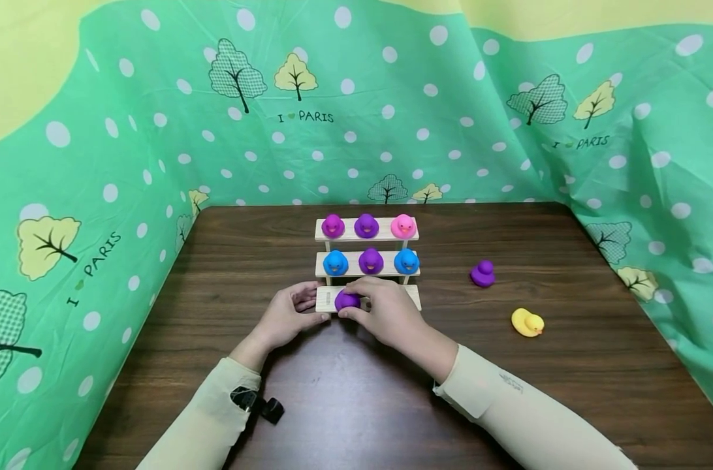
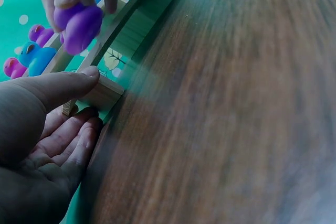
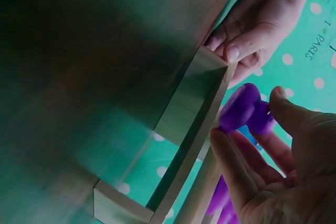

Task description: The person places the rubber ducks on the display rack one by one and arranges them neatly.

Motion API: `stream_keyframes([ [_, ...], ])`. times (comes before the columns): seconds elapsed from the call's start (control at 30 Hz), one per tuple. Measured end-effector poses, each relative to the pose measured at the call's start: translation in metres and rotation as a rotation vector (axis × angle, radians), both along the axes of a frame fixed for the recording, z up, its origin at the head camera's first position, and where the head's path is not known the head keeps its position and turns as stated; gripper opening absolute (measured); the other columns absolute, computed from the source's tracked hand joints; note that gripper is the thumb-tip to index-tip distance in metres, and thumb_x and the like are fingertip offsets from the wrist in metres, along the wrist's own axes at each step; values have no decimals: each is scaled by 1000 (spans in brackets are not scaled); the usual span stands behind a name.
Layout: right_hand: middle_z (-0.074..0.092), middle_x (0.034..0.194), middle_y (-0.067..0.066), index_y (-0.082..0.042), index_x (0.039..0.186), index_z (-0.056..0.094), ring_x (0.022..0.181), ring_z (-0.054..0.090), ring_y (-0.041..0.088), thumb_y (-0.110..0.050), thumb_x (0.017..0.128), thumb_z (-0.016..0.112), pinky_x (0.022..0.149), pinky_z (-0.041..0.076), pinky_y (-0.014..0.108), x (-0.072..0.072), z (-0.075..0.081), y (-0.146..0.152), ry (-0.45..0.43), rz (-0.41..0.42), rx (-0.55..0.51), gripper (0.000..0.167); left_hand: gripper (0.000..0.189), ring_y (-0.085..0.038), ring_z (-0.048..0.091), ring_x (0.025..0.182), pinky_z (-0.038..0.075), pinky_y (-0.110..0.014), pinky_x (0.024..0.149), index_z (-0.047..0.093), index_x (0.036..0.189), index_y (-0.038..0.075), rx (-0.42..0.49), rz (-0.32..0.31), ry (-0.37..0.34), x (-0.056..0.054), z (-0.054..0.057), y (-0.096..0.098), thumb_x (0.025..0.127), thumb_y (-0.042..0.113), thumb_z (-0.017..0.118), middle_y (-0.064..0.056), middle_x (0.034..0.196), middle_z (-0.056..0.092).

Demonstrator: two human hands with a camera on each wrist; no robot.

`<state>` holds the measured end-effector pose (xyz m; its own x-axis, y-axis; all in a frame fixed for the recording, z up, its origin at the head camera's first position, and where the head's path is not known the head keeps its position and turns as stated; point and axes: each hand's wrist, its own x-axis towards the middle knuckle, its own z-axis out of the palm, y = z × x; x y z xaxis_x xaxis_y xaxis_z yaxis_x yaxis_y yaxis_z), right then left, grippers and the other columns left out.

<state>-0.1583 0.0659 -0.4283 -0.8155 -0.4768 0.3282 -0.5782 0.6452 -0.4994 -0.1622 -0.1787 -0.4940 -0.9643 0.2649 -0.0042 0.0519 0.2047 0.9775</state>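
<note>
A wooden three-step rack point(image 1: 327, 299) stands on the table with small rubber ducks on its upper two steps. At the left end of the lowest step, my left hand point(image 1: 287, 316) grips the rack, its thumb on the front edge and its fingers behind the end. My right hand point(image 1: 388, 310) pinches a purple rubber duck point(image 1: 346, 301) at the lowest step, left of its middle. In the right wrist view the thumb and fingertips hold this purple duck point(image 3: 242, 107) near the step's edge. Whether its base touches the wood I cannot tell.
Magenta point(image 1: 333, 226), purple point(image 1: 366, 226) and pink point(image 1: 403, 226) ducks sit on the top step. Two blue ducks point(image 1: 335, 263) flank a purple one point(image 1: 371, 261) on the middle step. Right of the rack lie another purple duck point(image 1: 482, 274) and a yellow duck point(image 1: 527, 322).
</note>
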Motion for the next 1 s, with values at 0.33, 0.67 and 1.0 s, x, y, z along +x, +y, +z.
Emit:
stream_keyframes([
  [0.33, 75, 107, -8, -21, 106, 80, 100, 70, 11, -36, 85, 90, 86, 60, 34, -11, 0, -17, -22, -9, 93, 27, 66, -38, 64, 125, 52, -41, 110, 55, 143, -9, -2, 2, -5, -2, -3, -2, 85, -1, 85, -27, 131, 65],
  [0.67, 73, 103, -10, -24, 105, 80, 89, 69, 10, -47, 82, 90, 74, 59, 35, -12, -3, -22, 41, -41, 157, 35, 67, -37, 64, 124, 52, -41, 110, 55, 144, -8, -6, 12, -22, -2, -3, -1, 86, 1, 86, -26, 131, 66],
  [1.0, 74, 104, -11, -24, 105, 80, 92, 70, 9, -48, 80, 91, 75, 59, 32, -13, -3, -21, 20, -55, 139, 36, 67, -41, 63, 125, 51, -46, 111, 54, 144, -9, 2, 10, -21, -1, -1, 0, 87, 2, 85, -28, 132, 65],
])
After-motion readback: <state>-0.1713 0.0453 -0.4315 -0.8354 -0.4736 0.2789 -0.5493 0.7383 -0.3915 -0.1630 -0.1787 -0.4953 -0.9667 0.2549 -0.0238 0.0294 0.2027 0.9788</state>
